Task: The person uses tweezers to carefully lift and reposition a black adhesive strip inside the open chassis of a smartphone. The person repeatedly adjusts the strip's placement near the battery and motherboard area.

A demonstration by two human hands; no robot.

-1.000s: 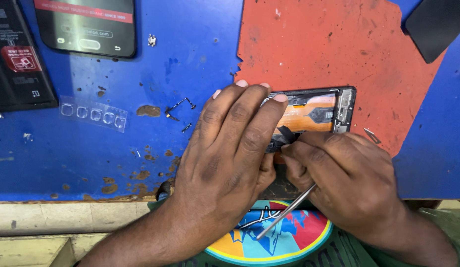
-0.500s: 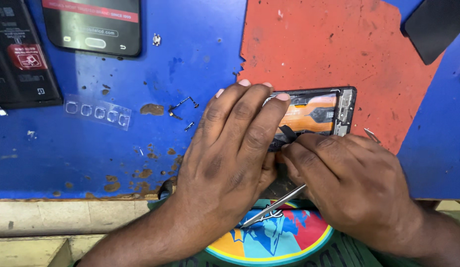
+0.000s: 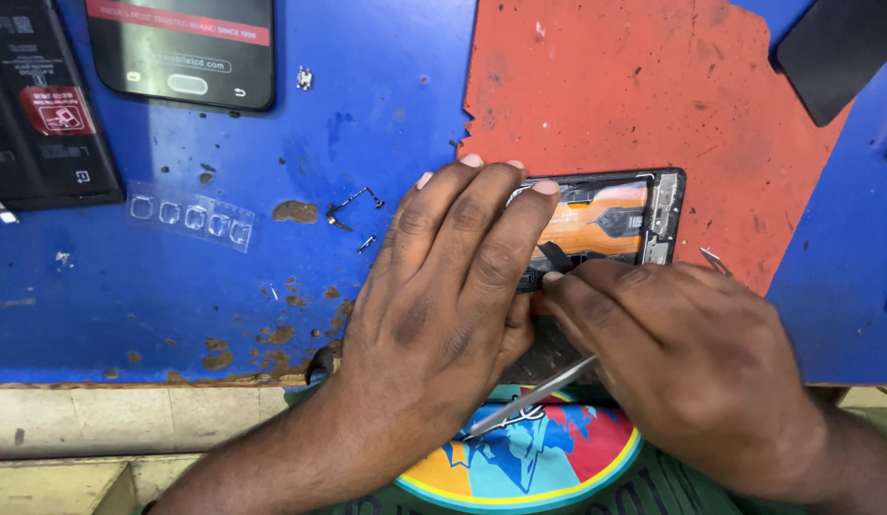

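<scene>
An opened phone frame (image 3: 623, 217) with orange and black insides lies on the red mat (image 3: 615, 105). My left hand (image 3: 443, 286) lies flat across its left part, fingers pressing it down. My right hand (image 3: 682, 353) rests at the frame's lower edge, its fingertips pinching a small black flex strip (image 3: 555, 256). A pair of metal tweezers (image 3: 529, 399) runs under the right palm and sticks out toward my body; the grip on them is hidden.
On the blue mat (image 3: 176, 305) sit a black phone (image 3: 181, 48) at the top, a flat battery (image 3: 43, 105) at the far left, a clear strip of small lenses (image 3: 189, 216) and tiny metal parts (image 3: 353, 205). A dark cover (image 3: 835, 52) lies top right.
The hands have stayed on the frame. The tweezers' free end has swung lower and to the left under my right hand. The view has shifted slightly.
</scene>
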